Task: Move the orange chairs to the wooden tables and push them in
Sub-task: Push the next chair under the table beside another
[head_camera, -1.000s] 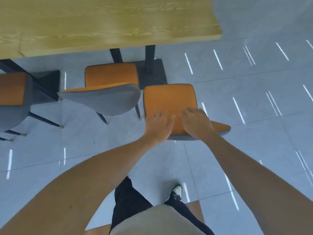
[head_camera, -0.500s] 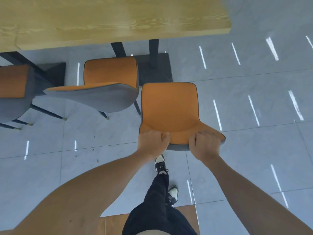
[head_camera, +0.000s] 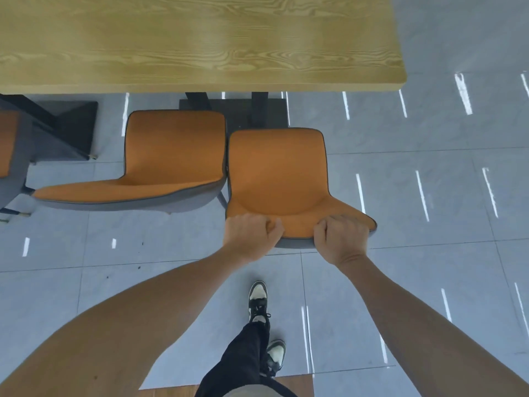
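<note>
orange chair (head_camera: 276,173) backrest gripped by left hand (head_camera: 249,234), right hand (head_camera: 342,239).

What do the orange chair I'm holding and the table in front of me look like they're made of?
Orange chair with grey back shell: the seat face looks like matte fabric or suede-like upholstery, with no glare and dark piping on the edge; the grey shell could be fabric or plastic. Light wooden table: wood or a wood-grain laminate, with bold grain lines and a smooth low-sheen top. Its black legs look like metal.
</note>
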`<action>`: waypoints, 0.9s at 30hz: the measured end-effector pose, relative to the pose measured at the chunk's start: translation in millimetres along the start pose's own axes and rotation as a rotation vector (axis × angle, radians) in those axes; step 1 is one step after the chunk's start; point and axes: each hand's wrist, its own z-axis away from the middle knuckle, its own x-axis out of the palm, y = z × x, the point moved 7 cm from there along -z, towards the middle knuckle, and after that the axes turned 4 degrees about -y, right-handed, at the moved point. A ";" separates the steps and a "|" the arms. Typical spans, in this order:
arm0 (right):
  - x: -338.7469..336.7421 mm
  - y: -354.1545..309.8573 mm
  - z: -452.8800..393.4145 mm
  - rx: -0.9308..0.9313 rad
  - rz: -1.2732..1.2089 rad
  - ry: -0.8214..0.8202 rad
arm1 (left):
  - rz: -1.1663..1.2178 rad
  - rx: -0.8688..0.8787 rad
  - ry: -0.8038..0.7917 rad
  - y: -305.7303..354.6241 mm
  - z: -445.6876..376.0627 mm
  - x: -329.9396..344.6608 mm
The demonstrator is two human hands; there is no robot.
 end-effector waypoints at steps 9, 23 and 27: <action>1.2 7.1 -60.3 -0.034 -0.021 0.050 | -0.038 0.073 0.067 1.2 -58.2 -20.2; 0.9 7.3 -86.2 -0.134 -0.177 -0.353 | -0.020 -0.098 -0.110 1.9 -72.3 -29.6; -14.8 31.1 -76.4 -0.216 -0.286 -0.556 | 0.007 -0.196 -0.270 38.3 -80.6 -29.2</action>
